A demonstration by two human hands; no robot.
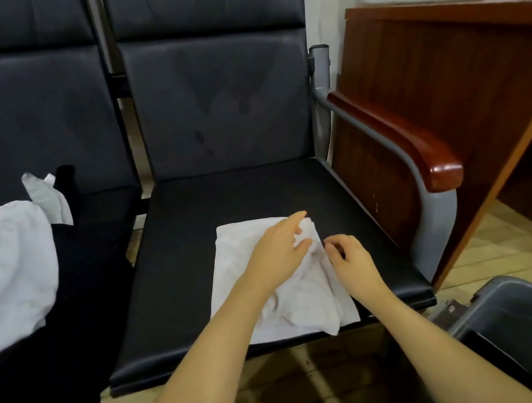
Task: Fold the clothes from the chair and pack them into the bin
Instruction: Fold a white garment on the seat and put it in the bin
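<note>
Head view, read left to right with the white garment (280,285) on the middle seat as landmark. Far left of the garment, on the neighbouring seat: a loose heap of unfolded clothes (12,267), white cloth over black, with a grey piece (44,195) poking up behind; probably the stock waiting its turn, kept off the working seat so folding has room. Between heap and garment: bare black seat cushion (172,260), serving as the folding surface. The garment itself lies flat near the cushion's front edge, already a rough rectangle, rumpled along its right side. Over its upper right part, the left hand (280,252), fingers mostly extended, forefinger reaching to the far right corner, thumb resting on the cloth; seemingly pressing the layers flat, holding nothing pinched. Just right of that, at the garment's right edge, the right hand (349,258), fingers curled towards the thumb, apparently pinching a bit of the hem, likely to draw the edge straight or start a further fold; whether cloth sits inside the pinch cannot be fully told. Further right of the garment: a wooden armrest (416,146) on grey tubing, then a brown wooden cabinet (440,61). Lower right of the garment, on the floor: the grey bin (512,313), close by the seat's front corner, presumably for a short carry once folding is finished.
</note>
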